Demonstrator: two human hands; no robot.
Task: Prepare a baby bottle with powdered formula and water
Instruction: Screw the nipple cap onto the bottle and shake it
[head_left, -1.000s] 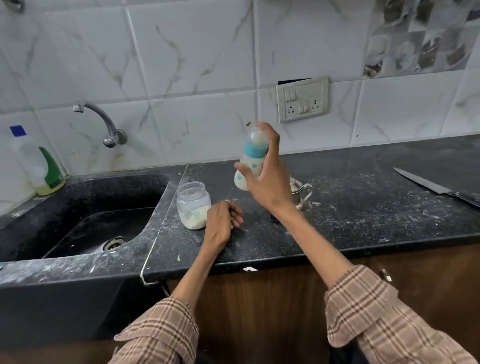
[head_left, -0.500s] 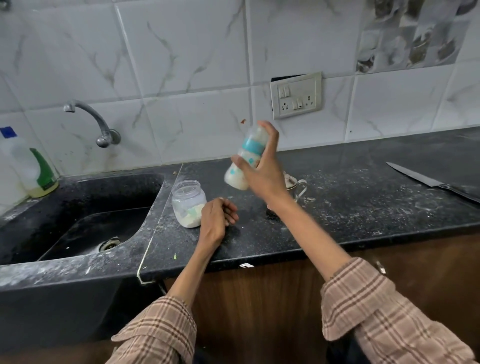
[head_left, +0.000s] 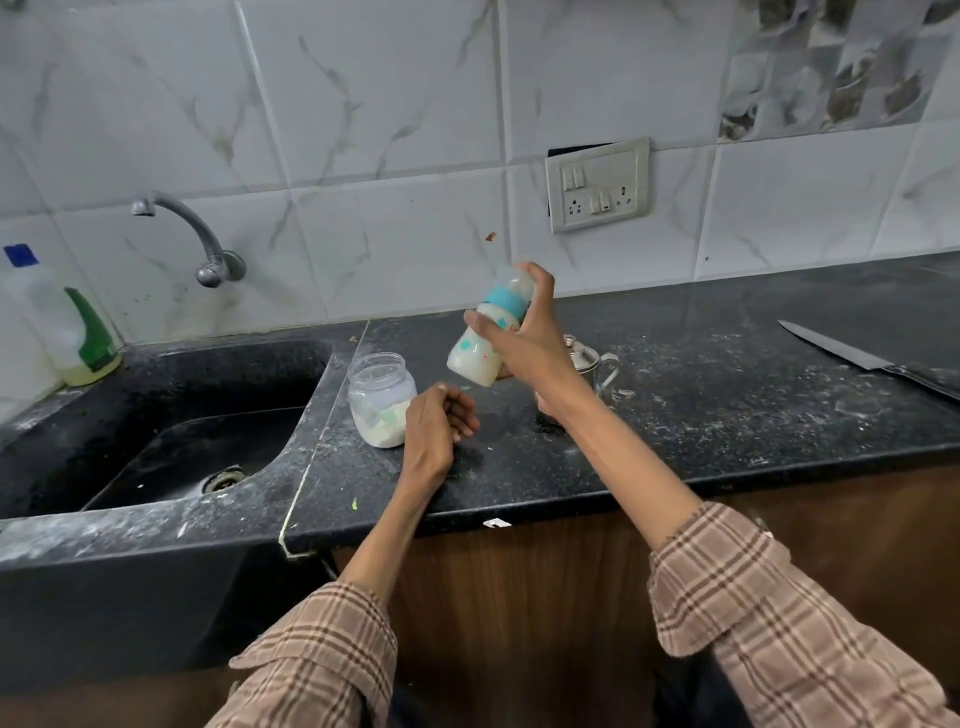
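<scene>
Checked sleeves (head_left: 322, 654) framed the near edge of the view, both forearms reaching over the front edge of the black speckled worktop (head_left: 675, 447). Left hand (head_left: 436, 431) rested on the worktop near that edge, fingers loosely curled, holding nothing. Just beside it, to the left, stood an open clear jar (head_left: 381, 399) with pale powder at the bottom, close to the sink (head_left: 171, 415). Right hand (head_left: 524, 343) gripped the baby bottle (head_left: 488, 338) above the worktop, tilted, milky liquid inside, blue collar. Behind the wrist a small steel cup (head_left: 589, 361). Knife (head_left: 872, 364) lay toward the right edge. Tap (head_left: 192, 234) on the tiled wall.
</scene>
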